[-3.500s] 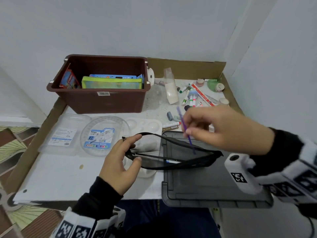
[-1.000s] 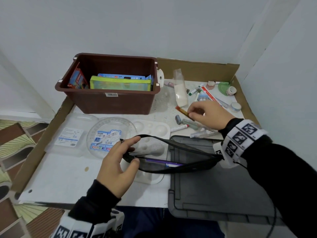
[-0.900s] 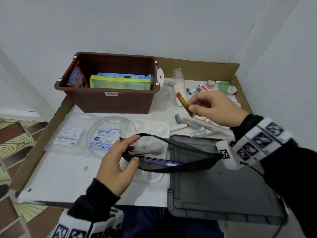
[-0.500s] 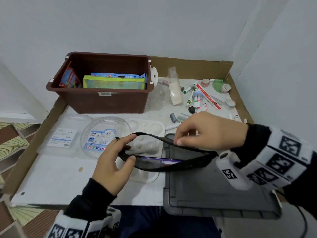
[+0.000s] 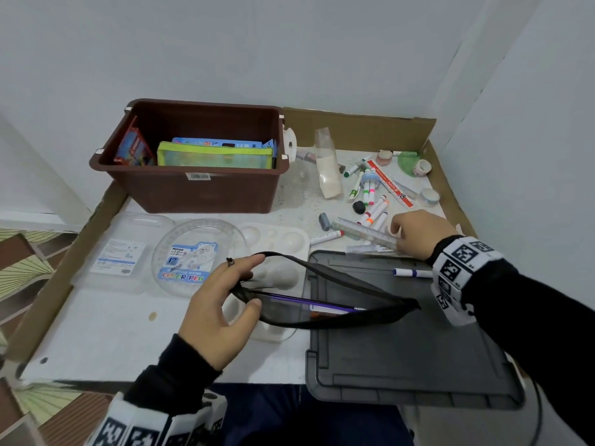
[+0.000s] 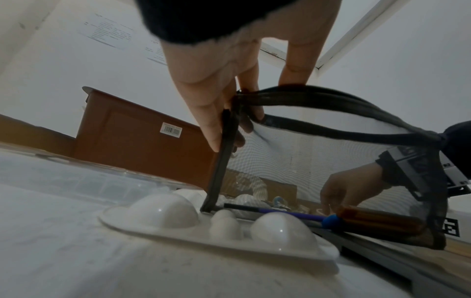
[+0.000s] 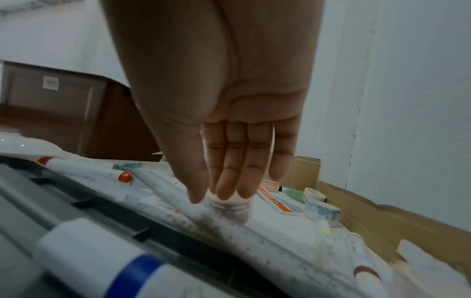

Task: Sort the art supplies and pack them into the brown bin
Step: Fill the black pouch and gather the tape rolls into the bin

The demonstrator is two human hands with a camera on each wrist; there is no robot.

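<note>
Left fingers (image 5: pixel 240 268) spreading black mesh pouch (image 5: pixel 325 304) mouth, right fingers (image 7: pixel 229 181) pinching clear ruler (image 5: pixel 363 233) end

bin (image 5: pixel 206 191) far left on worktop (image 5: pixel 106 329), zip case (image 5: pixel 215 157) inside | round case (image 5: pixel 196 255) and palette (image 5: pixel 277 239) near of bin | lid (image 5: pixel 402 355) near right | mesh pouch (image 5: pixel 325 304) across palette and lid, pens inside | markers (image 5: pixel 373 214), rulers (image 5: pixel 363 231), tape rolls (image 5: pixel 429 196) far right, behind lid
</note>
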